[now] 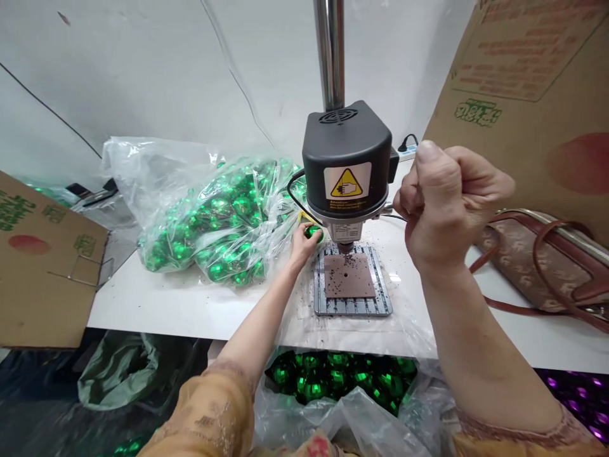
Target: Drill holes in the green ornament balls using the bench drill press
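Note:
My left hand (303, 246) is closed around a shiny green ball ornament (314, 233), just left of the drill press (349, 165). My right hand (442, 203) makes a fist, thumb uppermost, at the right side of the press head. A short metal part (387, 209) sticks out from the press toward this fist; whatever the fingers wrap round is hidden. Under the chuck (347, 247), a brown square board (349, 285) with a small hole lies on the slotted metal base (353, 308). Dark chips are scattered over both.
Clear plastic bags of green balls (228, 222) fill the table's left side. More green balls (333, 377) sit in a lined container below the front edge. A patterned handbag (537, 260) and a cardboard box (533, 95) stand right; another box (42, 266) is left.

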A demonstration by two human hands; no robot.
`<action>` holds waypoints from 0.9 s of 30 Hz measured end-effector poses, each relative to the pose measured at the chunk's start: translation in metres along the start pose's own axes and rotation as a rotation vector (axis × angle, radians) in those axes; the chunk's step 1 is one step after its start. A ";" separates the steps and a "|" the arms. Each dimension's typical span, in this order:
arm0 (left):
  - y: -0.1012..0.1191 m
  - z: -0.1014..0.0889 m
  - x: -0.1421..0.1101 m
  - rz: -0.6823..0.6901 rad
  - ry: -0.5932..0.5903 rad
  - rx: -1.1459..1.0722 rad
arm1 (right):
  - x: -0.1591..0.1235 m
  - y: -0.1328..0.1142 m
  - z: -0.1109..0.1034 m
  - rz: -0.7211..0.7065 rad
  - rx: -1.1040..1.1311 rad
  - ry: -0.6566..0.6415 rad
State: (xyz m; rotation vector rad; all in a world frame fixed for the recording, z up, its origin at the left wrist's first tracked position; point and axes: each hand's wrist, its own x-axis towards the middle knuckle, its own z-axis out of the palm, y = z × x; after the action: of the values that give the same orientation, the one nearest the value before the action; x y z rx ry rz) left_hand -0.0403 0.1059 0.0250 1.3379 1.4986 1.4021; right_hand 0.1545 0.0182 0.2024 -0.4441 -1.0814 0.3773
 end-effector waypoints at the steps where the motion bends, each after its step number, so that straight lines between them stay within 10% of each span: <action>1: 0.002 -0.008 -0.009 -0.046 -0.017 -0.057 | 0.000 -0.001 0.000 0.002 -0.005 -0.003; 7: 0.022 -0.037 -0.067 -0.219 -0.251 -0.412 | -0.001 0.002 0.000 -0.011 0.002 0.016; 19: 0.018 -0.022 -0.101 -0.360 -0.321 -0.504 | -0.001 0.010 -0.003 -0.057 -0.016 0.006; 27: 0.012 -0.010 -0.110 -0.058 -0.282 -0.258 | -0.001 0.009 -0.003 -0.023 -0.039 -0.007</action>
State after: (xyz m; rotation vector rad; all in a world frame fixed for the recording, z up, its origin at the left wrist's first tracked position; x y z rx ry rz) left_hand -0.0201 -0.0035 0.0205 1.2597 1.1221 1.2611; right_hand 0.1563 0.0247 0.1956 -0.4650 -1.1016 0.3380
